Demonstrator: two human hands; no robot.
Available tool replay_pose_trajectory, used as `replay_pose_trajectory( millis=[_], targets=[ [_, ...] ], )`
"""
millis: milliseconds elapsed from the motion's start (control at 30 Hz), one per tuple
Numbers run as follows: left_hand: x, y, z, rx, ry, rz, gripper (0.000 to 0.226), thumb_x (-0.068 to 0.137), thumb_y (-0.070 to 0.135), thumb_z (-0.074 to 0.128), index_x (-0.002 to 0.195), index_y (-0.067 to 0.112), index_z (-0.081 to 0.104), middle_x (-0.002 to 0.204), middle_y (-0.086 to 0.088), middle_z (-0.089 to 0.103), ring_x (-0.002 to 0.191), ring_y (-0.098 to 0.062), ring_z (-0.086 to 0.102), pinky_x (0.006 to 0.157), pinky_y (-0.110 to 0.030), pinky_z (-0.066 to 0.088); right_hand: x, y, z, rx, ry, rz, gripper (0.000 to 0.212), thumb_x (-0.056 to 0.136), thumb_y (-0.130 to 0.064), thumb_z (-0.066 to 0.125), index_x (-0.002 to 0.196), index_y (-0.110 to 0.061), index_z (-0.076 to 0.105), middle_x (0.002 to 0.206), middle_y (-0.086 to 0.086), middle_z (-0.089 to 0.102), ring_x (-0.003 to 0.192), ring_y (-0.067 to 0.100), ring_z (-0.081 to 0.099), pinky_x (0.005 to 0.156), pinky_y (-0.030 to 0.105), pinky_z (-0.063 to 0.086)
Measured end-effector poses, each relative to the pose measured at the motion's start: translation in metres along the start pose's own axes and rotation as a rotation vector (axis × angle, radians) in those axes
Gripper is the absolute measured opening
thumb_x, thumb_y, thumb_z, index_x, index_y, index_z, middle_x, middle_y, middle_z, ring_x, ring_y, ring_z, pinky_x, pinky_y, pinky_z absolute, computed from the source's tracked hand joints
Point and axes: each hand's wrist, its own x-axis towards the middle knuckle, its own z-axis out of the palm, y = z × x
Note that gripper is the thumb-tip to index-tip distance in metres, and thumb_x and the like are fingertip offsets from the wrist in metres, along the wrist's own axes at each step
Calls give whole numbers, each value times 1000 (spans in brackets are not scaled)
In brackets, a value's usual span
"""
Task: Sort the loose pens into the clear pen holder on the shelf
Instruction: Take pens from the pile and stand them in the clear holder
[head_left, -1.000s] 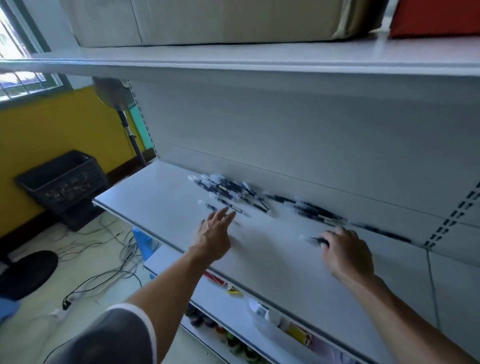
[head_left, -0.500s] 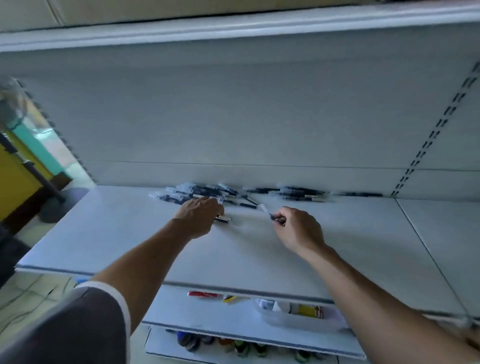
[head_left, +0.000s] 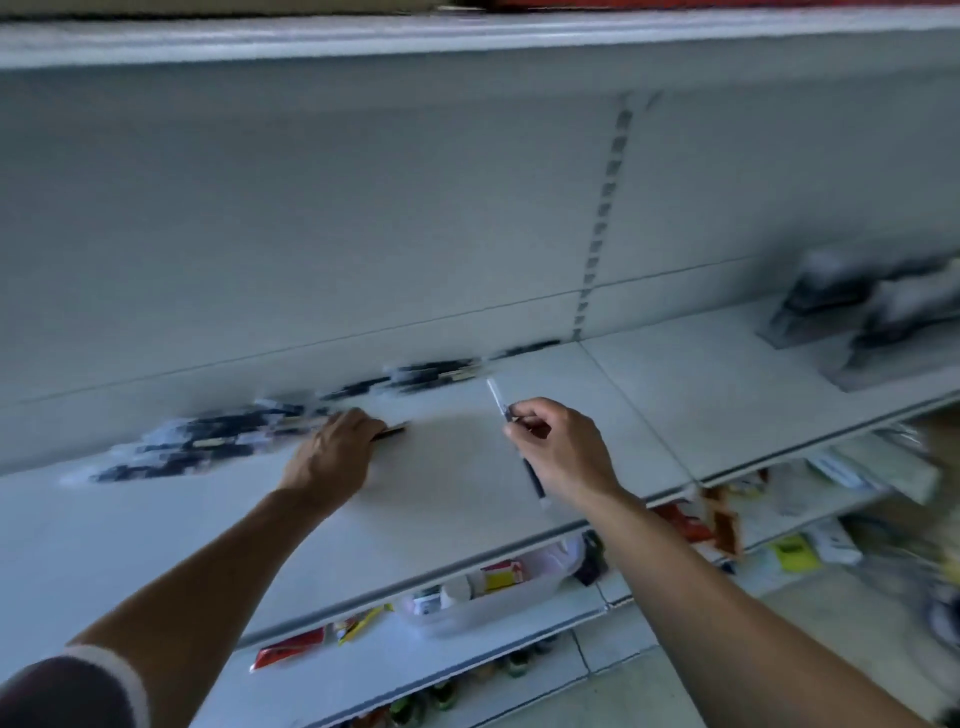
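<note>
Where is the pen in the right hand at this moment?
Head view, right of centre: the pen is pinched in the right hand over the shelf, right of the left hand and in front of the loose pens along the back panel.

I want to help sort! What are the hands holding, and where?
The right hand pinches a clear-capped pen partway along. The left hand curls over a second pen on the shelf; only its tip shows.

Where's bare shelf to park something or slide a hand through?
Free: the patch between left hand and right hand; the front-left shelf before the loose pens; the right panel up to the clear pen holder. Crowded: the back edge, lined with pens.
</note>
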Motion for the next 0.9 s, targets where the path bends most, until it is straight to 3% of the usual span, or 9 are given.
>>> replay_pose_trajectory(
  millis=[100, 267, 333, 467, 533, 733, 833, 900],
  targets=[
    [38, 55, 12, -138, 69, 48, 23, 84, 9, 55, 100, 5, 71, 86, -12, 64, 78, -33, 64, 68, -38, 54, -6, 36, -44, 27, 104, 51, 17, 90, -28, 63, 104, -20, 70, 94, -11, 67, 81, 2, 56, 70, 11, 39],
    [92, 244, 38, -605, 55, -28, 23, 93, 11, 59, 114, 9, 67, 100, -3, 62, 87, -14, 54, 71, -17, 34, -25, 117, -142, 118, 273, 140, 11, 89, -27, 65, 97, -26, 70, 88, -17, 67, 86, 4, 61, 76, 12, 45],
    [99, 298, 52, -778, -47, -83, 22, 94, 16, 58, 114, 17, 67, 98, 4, 65, 85, -12, 59, 71, -17, 40, -36, 146, -177, 163, 323, 178, 12, 89, -26, 66, 100, -24, 71, 89, -16, 67, 88, 7, 63, 82, 23, 50],
    [117, 414, 82, -1087, -215, -151, 16, 96, 15, 56, 103, 26, 66, 90, 10, 71, 80, -4, 65, 67, -10, 47, -70, 215, -265, 183, 408, 249, 17, 91, -25, 66, 107, -22, 67, 87, -16, 62, 82, 2, 58, 74, 16, 45],
    [122, 463, 92, -1190, -252, -161, 15, 95, 11, 56, 103, 19, 66, 90, 3, 72, 76, -3, 64, 66, -14, 48, -85, 245, -299, 192, 445, 283, 22, 91, -26, 66, 112, -20, 67, 90, -14, 63, 84, 4, 60, 78, 22, 49],
    [138, 556, 111, -1421, -322, -205, 17, 97, 7, 50, 108, 11, 63, 86, -3, 69, 70, -9, 63, 63, -17, 52, -97, 305, -366, 263, 504, 338, 23, 91, -25, 66, 113, -17, 67, 94, -9, 65, 89, 9, 62, 81, 32, 54],
    [158, 577, 123, -1428, -334, -208, 18, 99, 11, 48, 105, 20, 63, 84, -2, 68, 71, -12, 60, 66, -20, 53, -82, 323, -382, 320, 504, 335, 16, 90, -23, 66, 106, -22, 66, 92, -9, 65, 88, 8, 62, 79, 29, 53],
    [174, 587, 135, -1413, -336, -220, 18, 100, 12, 48, 108, 16, 63, 82, -3, 69, 69, -11, 58, 66, -21, 52, -67, 335, -389, 350, 491, 330, 13, 90, -22, 66, 102, -23, 66, 90, -9, 65, 86, 8, 62, 76, 25, 51]
  ],
)
